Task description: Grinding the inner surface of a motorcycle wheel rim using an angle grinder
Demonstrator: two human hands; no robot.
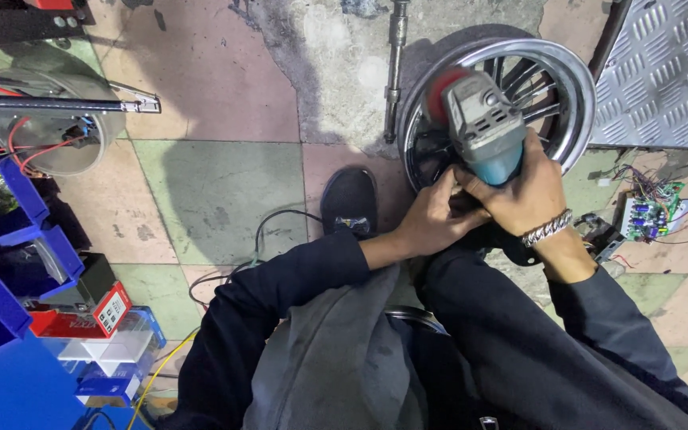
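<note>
The right hand (524, 191) is gripping the grinder (481, 127), fingers clamped around its body. The left hand (431, 219) is closing its fingers just under the grinder's rear end. The grinder is resting against the wheel rim (575, 87) standing on the tiled floor (224, 191).

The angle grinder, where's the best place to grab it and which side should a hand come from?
Grip the angle grinder by its teal rear body, coming from the end nearest the person, as the right hand does. That barrel-shaped part suits a wrapped grip and lies farthest from the red disc, which sits against the wheel rim. The left hand steadies it from below.
</note>
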